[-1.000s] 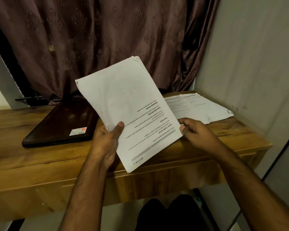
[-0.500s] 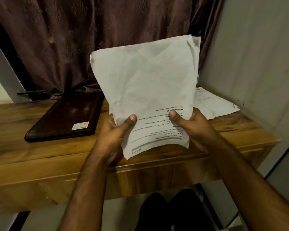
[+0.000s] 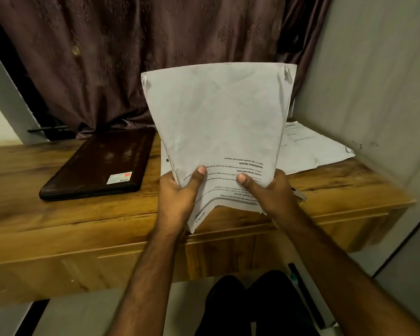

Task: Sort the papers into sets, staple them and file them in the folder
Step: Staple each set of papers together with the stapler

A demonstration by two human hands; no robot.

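A wooden desk [image 3: 58,229] is stretching across the scene in front of a dark patterned curtain [image 3: 121,57], seen from above by the person working at it. On the far left of the desk, a dark brown folder [image 3: 100,166] is lying flat and closed, with a small white and red sticker near its front corner. Moving right, the person's left hand [image 3: 180,197] is gripping the lower left edge of a stack of papers [image 3: 218,122], thumb pressing on the front sheet and fingers curling behind. The stack is standing nearly upright above the middle of the desk, its printed text appearing upside down, its white sheets creased, slightly bowed, and dog-eared at both top corners. The right hand [image 3: 269,192] is gripping the lower right edge the same way, thumb on front. Further right, a second pile of printed sheets [image 3: 310,146] is lying flat on the desk near the pale wall [image 3: 374,81]. A small metal object, possibly a stapler, is peeking out just behind the right hand, too hidden to identify. The likely risk: the sheets are limp and uneven along the bottom edge, so loosening either grip could let pages slip out, fan apart, or mix with the other pile before stapling.
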